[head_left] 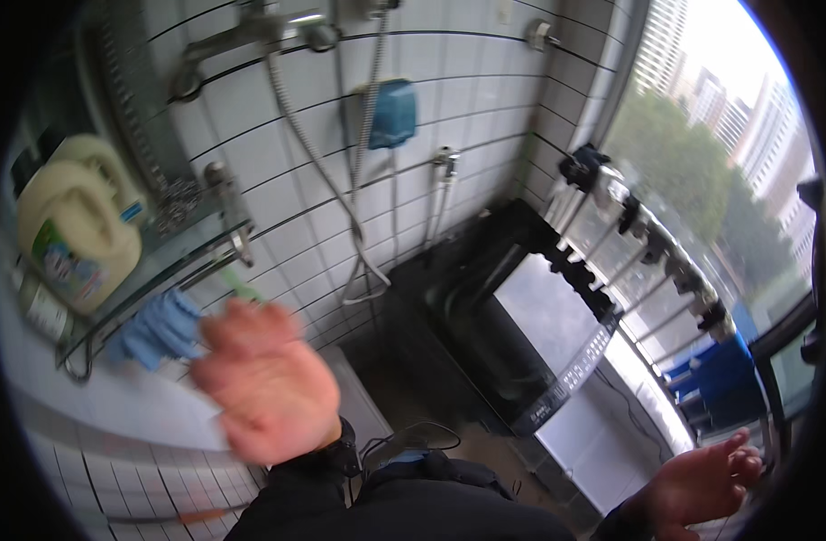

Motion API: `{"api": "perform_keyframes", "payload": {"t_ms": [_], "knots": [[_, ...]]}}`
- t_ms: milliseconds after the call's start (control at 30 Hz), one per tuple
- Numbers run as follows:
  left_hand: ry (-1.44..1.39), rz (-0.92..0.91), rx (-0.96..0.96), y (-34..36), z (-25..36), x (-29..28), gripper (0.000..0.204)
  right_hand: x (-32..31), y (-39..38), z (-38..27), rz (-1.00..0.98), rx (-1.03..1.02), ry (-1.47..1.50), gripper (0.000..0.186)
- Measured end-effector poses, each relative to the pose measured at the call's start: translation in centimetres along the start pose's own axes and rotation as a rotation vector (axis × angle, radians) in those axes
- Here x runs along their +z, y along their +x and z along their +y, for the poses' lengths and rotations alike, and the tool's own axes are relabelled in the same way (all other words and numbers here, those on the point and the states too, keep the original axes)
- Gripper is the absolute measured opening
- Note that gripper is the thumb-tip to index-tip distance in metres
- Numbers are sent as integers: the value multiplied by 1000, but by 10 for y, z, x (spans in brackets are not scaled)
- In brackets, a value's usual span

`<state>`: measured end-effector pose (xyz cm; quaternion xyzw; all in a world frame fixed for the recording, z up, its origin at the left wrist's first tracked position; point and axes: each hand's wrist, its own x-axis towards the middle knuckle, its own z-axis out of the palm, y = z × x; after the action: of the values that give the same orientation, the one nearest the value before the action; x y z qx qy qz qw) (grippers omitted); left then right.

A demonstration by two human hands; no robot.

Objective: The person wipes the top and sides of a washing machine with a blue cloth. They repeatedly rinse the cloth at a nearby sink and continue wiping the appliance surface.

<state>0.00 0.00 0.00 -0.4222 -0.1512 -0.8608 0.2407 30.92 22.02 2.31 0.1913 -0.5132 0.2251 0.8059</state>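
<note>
Left hand [267,388]: Raised nearest the camera and blurred, palm up, fingers loosely curled, grip open and empty; a black band [348,451] circles the wrist.
Blue cloth [160,329]: Soft and crumpled, it drapes at the glass shelf just beside the left fingers; whether they touch it cannot be told.
Right hand [709,482]: Held at lower right, fingers parted and gently bent, grip open and empty.
Blue fabric [720,383]: Deeper in colour, it hangs beside the window, above the right hand.
Glass shelf [174,268]: Its clear slab, on metal brackets, bears rounded cream plastic jugs [70,270] with moulded handles.
Black machine [472,334]: Boxy, shaped like a top-loading washer, it stands in the corner, with a glossy, sky-reflecting panel [548,311] and a strip of controls.
Rack [679,261]: Slender pale rods and dark knobs line the window [711,171], with trees and high-rises outside.
Tiled wall [472,72]: Glazed white squares with dark joints back a chrome mixer [260,32], a looping ribbed metal hose [296,126] and a teal pouch [395,113].
</note>
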Motion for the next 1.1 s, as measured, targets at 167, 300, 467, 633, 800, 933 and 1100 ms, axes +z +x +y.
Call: {"api": "perform_keyframes", "payload": {"t_ms": [167, 300, 467, 633, 800, 933, 1100], "knots": [[1181, -384, -519, -67, 69, -98, 28, -49, -99, 38, -654, 960, -434, 68], [1303, 545, -340, -42, 147, -202, 26, -30, -125, 43, -913, 1203, -202, 55], [1314, 993, -436, 3, 149, -285, 60, 12, -136, 35, -1147, 1247, -58, 29], [621, 787, -446, 14, 132, -281, 57, 12, -135, 27, -1192, 1258, -26, 9], [1057, 390, -445, -29, 125, -171, 45, -26, -128, 15, -1042, 1344, -169, 7], [1000, 199, -870, -75, 87, -80, 38, -66, -125, 0, -1119, 1498, -287, 11], [717, -260, -1535, -109, 3, -18, 29, -92, -140, -17, -1008, 1589, -203, 20]]}}
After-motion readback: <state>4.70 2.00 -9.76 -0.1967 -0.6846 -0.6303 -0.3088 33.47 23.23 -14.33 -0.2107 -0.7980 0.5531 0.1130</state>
